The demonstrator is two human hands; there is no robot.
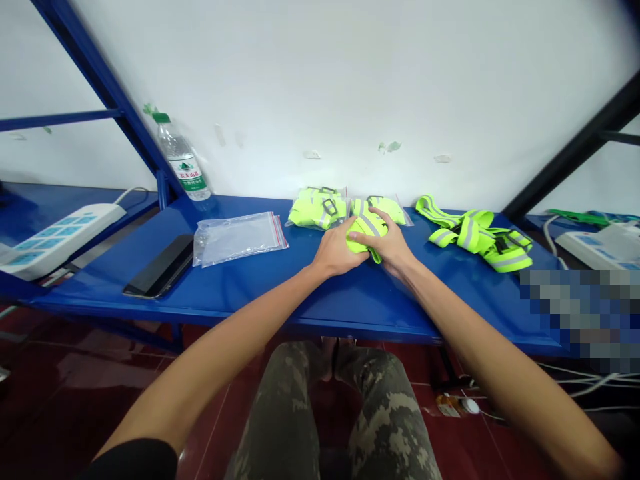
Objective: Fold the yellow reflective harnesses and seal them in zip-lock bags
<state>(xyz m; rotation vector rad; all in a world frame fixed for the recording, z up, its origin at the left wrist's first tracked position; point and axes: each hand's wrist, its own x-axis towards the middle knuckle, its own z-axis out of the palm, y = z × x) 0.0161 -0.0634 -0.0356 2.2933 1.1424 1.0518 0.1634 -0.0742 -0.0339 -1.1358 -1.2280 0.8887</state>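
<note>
A folded yellow-green reflective strap [369, 230] is held between both hands above the blue table. My left hand [336, 252] wraps its left side, and my right hand [389, 241] grips it from the right with the thumb across its front. Just behind lie two clear bags of similar straps, one at the left [316, 208] and one at the right [393, 210], the latter partly hidden by the held strap. To the right, loose reflective straps with black buckles [470, 230] lie in a pile. Flat clear zip bags [237, 240] are stacked left of my hands.
On the blue table [280, 287], a black phone [163, 267] lies at the left and a water bottle [185, 163] stands against the wall. Power strips [65, 237] sit on the far left and right [600, 247]. Slanted metal frame bars flank the table.
</note>
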